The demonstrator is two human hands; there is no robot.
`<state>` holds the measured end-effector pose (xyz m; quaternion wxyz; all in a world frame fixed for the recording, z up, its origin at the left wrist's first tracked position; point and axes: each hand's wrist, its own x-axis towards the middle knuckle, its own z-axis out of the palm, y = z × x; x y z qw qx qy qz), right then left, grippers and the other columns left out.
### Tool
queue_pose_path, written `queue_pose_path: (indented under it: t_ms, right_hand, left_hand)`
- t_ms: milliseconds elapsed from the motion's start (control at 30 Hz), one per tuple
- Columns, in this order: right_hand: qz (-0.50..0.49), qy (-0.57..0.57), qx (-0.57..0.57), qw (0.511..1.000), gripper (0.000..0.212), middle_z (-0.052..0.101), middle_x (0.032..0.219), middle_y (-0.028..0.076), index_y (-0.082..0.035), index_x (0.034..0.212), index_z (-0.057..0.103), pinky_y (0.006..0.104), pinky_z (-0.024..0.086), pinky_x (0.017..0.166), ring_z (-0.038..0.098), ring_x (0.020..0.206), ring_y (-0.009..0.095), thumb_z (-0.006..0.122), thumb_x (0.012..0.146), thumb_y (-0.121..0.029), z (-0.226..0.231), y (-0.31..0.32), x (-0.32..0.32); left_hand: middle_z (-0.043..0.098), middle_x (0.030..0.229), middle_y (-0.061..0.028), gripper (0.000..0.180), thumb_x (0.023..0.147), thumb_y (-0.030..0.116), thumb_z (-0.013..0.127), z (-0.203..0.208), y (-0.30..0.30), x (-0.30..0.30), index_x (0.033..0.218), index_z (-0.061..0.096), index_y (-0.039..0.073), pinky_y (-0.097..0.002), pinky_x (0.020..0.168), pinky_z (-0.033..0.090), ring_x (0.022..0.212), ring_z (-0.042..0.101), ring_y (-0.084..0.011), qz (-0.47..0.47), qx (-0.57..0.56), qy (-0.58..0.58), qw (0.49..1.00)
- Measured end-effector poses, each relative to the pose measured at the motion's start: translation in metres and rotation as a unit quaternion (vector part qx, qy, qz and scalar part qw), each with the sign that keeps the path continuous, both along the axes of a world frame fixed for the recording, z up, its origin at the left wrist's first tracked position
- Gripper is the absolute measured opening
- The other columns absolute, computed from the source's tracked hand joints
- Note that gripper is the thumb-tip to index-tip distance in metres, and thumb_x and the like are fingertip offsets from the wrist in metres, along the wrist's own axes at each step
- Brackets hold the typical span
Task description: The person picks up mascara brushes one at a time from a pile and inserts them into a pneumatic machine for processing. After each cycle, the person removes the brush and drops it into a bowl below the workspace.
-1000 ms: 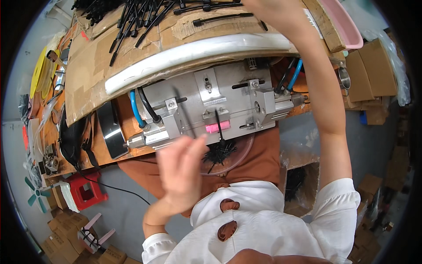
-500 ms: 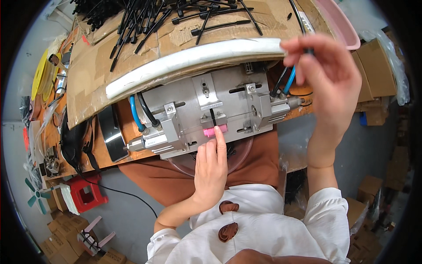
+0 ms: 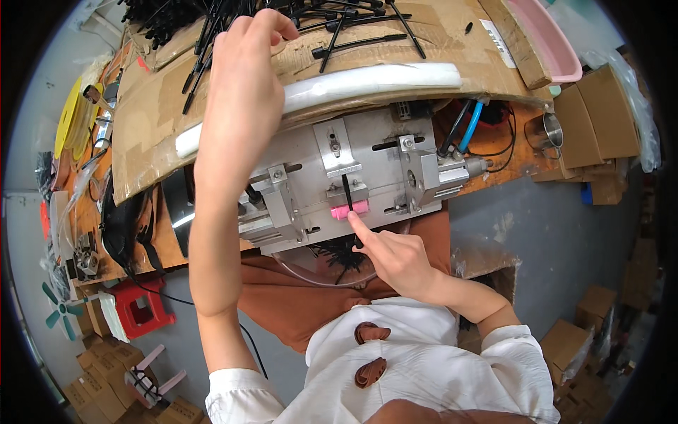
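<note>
My left hand [image 3: 247, 78] hangs over the near side of a pile of thin black rods [image 3: 360, 46] with thicker heads. Its fingers are loosely bent and apart, with no rod visible in them. My right hand [image 3: 399, 261] points its index finger at a black rod [image 3: 347, 189] standing in a metal fixture [image 3: 378, 159], where the fingertip touches the lower end beside a pink sleeve-like piece [image 3: 349, 210]. Below that finger, the curled fingers hold another dark rod [image 3: 358, 244], mostly hidden by the hand.
A cardboard sheet [image 3: 155, 141] edged with a white foam strip [image 3: 381, 75] overhangs the fixture. Metal cylinders with hoses [image 3: 472, 127] flank it. A clear bowl [image 3: 304, 267] with black pieces sits below. A metal cup [image 3: 544, 133] stands at right, near a pink bin [image 3: 551, 35].
My left hand has left the pink piece and risen to the rod pile. My right hand has come down from the upper right to the fixture, its index finger now at the rod.
</note>
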<state>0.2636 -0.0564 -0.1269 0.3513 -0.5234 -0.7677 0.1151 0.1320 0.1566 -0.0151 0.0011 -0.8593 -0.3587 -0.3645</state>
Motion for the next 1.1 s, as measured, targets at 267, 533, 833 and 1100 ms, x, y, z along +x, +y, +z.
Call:
queue_pose_path:
  t_ms: [267,533,833,1100]
  right_hand:
    - [0.013,-0.043,0.004,0.999,0.055,0.061,0.071,0.01,0.001,0.126,0.054,0.0291,0.049,0.054,0.06,0.06,0.02,0.072,0.074,-0.003,0.059,0.012,0.022]
    - [-0.236,-0.281,0.069,0.928,0.02,0.068,0.08,0.011,-0.003,0.099,0.065,0.0273,0.042,0.048,0.066,0.069,0.014,0.059,0.092,-0.021,0.133,0.194,0.117]
    - [-0.128,-0.208,-0.08,0.966,0.015,0.066,0.07,0.021,0.006,0.081,0.067,0.0378,0.053,0.063,0.067,0.064,0.028,0.063,0.077,-0.008,0.168,0.235,0.084]
    - [-0.117,0.181,0.018,0.976,0.031,0.068,0.088,0.019,0.01,0.107,0.06,0.0233,0.056,0.051,0.069,0.078,0.018,0.063,0.088,-0.014,0.189,0.149,0.085]
  left_hand:
    - [0.058,0.096,-0.0119,0.021,0.082,-0.005,0.057,-0.013,0.052,0.013,0.1,0.058,0.005,-0.0376,0.079,0.045,0.091,0.055,-0.0306,-0.112,-0.014,0.05,0.992]
    - [0.057,0.086,-0.0112,0.017,0.079,-0.009,0.056,0.013,0.013,-0.016,0.092,0.056,0.001,-0.0357,0.072,0.044,0.08,0.055,-0.027,-0.078,-0.042,0.088,0.992]
    - [0.056,0.086,-0.0129,0.025,0.076,-0.011,0.059,0.021,-0.046,-0.067,0.097,0.059,0.001,-0.0361,0.069,0.045,0.079,0.056,-0.0299,-0.03,-0.127,0.036,0.991]
    - [0.057,0.099,-0.0149,0.032,0.075,-0.014,0.057,-0.037,-0.123,-0.049,0.103,0.06,0.001,-0.0387,0.081,0.046,0.093,0.056,-0.0301,0.022,-0.06,-0.058,0.996]
